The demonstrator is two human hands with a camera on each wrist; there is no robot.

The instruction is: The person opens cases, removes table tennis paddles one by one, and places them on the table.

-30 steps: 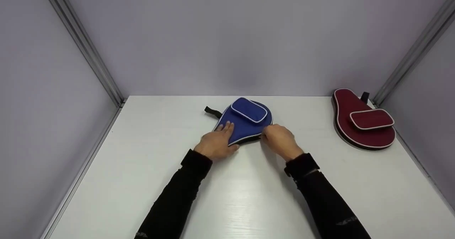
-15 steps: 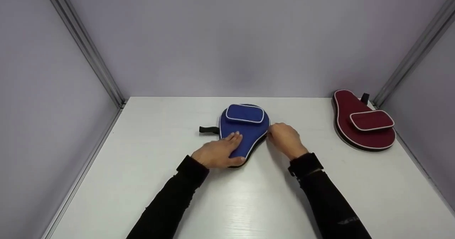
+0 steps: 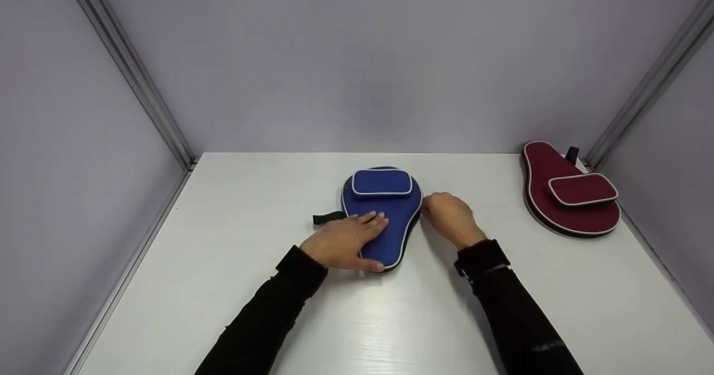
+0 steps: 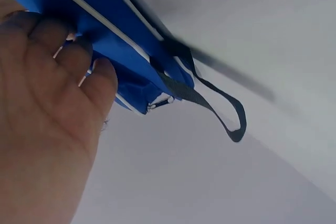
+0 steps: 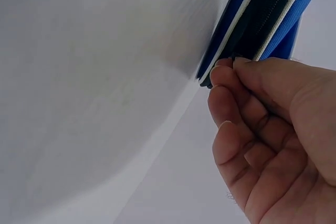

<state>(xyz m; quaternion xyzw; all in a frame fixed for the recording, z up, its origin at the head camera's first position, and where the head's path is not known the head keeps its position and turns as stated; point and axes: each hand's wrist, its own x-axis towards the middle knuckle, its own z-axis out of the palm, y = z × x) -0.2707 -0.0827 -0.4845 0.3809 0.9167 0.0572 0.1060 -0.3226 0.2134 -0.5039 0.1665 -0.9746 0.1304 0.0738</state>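
Observation:
A blue table tennis bat case [image 3: 385,203] with white piping lies flat on the white table, its narrow end towards me. My left hand [image 3: 346,243] rests on its lower left part with fingers straight and thumb near the narrow end. At the case's right edge is my right hand [image 3: 450,219], fingers curled. In the right wrist view, its thumb and forefinger pinch a zipper pull [image 5: 234,56], mostly hidden, on the black side zipper [image 5: 275,3]. A black strap loop [image 4: 239,108] sticks out at the left side, near a small metal zipper pull [image 4: 161,103].
A dark red bat case [image 3: 549,177] of the same shape lies at the table's right back, with its own pocket [image 3: 584,188] and black strap [image 3: 572,154]. Grey-white walls stand behind and at both sides of the table [image 3: 357,319].
The blue case has turned, its narrow end swinging from lower left to straight towards me. My left hand moved nearer to me with it; my right hand shifted slightly right and stays at the edge.

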